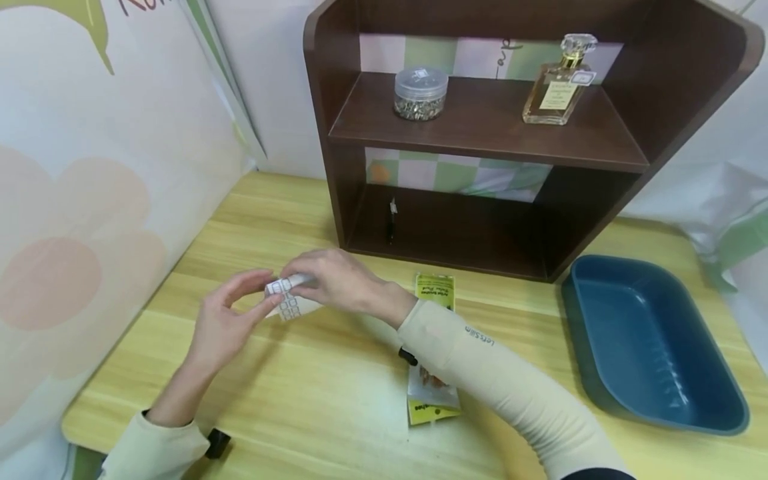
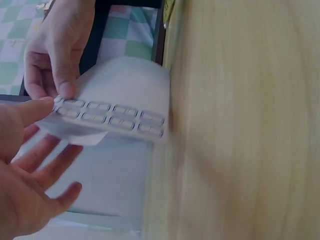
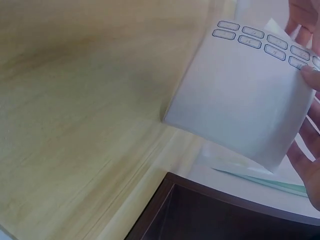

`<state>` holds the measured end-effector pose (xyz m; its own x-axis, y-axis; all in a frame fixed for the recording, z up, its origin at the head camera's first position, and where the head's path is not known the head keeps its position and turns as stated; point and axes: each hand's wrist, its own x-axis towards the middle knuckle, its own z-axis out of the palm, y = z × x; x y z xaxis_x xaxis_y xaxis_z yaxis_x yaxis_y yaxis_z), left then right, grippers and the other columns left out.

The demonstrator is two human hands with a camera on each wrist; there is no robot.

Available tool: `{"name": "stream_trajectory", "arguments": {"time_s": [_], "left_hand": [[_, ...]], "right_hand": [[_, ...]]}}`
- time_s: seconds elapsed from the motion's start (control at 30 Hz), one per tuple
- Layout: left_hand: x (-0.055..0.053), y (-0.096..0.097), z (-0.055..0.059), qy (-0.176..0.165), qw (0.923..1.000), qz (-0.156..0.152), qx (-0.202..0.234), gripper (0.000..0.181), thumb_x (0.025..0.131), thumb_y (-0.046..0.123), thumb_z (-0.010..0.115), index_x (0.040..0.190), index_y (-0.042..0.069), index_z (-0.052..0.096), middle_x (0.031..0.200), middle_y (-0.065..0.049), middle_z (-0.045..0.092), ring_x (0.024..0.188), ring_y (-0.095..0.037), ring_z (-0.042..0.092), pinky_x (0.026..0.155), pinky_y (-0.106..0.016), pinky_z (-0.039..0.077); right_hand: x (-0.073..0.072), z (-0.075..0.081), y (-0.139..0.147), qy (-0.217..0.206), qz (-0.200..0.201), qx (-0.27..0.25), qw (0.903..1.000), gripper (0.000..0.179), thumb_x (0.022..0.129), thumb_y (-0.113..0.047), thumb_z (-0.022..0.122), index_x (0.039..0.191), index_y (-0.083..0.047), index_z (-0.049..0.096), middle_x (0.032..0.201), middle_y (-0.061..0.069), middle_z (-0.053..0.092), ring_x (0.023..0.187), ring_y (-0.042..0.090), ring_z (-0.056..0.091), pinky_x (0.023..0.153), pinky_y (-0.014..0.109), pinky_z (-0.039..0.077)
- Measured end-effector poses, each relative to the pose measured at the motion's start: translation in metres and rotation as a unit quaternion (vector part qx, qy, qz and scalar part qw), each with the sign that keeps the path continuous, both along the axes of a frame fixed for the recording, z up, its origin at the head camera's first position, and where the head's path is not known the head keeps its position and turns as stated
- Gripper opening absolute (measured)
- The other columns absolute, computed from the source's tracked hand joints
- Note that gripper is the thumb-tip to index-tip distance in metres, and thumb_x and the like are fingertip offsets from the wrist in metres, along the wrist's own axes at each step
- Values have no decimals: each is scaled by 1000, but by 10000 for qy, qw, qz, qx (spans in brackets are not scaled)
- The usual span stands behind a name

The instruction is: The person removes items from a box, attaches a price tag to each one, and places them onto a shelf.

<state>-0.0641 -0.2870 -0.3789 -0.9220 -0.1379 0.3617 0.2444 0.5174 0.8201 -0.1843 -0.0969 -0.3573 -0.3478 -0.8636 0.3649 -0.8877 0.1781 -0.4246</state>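
Observation:
A white sheet of stickers (image 1: 290,307) with rows of small blue-framed labels is held up over the table, bent in a curve. My right hand (image 1: 336,280) grips it at the top, thumb in front and fingers behind. The left hand (image 1: 225,327) holds its left edge by the thumb, the other fingers spread apart. In the left wrist view both thumbs meet at one end of the label rows (image 2: 110,114), with the left hand (image 2: 30,165) below the right hand (image 2: 62,50). The right wrist view shows the sheet's blank part (image 3: 240,95).
A dark brown shelf (image 1: 492,150) stands at the back, bearing a jar of small metal pieces (image 1: 420,103), a perfume bottle (image 1: 555,93) and a thin dark pen-like item (image 1: 392,223). A yellow brush packet (image 1: 433,410) lies partly under my right arm. A blue basin (image 1: 579,333) sits at right.

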Motion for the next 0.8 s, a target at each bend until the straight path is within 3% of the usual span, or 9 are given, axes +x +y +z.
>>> {"name": "stream_trajectory", "arguments": {"time_s": [0.2, 0.37, 0.57, 0.8], "left_hand": [[-3, -2, 0, 995, 9908, -201, -890, 32, 78, -5, 83, 107, 5, 76, 104, -6, 75, 97, -13, 68, 92, -15, 48], [-5, -3, -2, 1566, 9792, -361, -1240, 36, 71, -10, 86, 104, 3, 76, 99, -7, 76, 89, -24, 70, 89, -16, 49], [-6, -5, -2, 1797, 9728, -499, -1373, 39, 69, -11, 86, 104, 2, 76, 96, -9, 76, 84, -25, 68, 90, -23, 47], [-7, -7, -3, 1957, 9655, -363, -1676, 33, 67, -9, 86, 97, 3, 78, 93, -9, 76, 80, -29, 73, 97, -54, 48]], "right_hand": [[0, 1, 1, 11, 21, 147, 9999, 19, 91, -18, 77, 110, -16, 74, 109, -5, 73, 99, 9, 65, 88, 20, 49], [1, 1, 2, 56, 43, 171, 9998, 19, 92, -18, 76, 110, -16, 74, 108, -5, 73, 99, 8, 65, 87, 20, 49], [2, 4, 3, -39, 40, 177, 9998, 19, 91, -17, 77, 110, -15, 74, 106, -4, 73, 95, 9, 66, 85, 19, 50], [2, 5, 3, -70, 81, 231, 9997, 17, 91, -17, 77, 108, -15, 74, 102, -5, 73, 91, 8, 65, 82, 18, 49]]}}
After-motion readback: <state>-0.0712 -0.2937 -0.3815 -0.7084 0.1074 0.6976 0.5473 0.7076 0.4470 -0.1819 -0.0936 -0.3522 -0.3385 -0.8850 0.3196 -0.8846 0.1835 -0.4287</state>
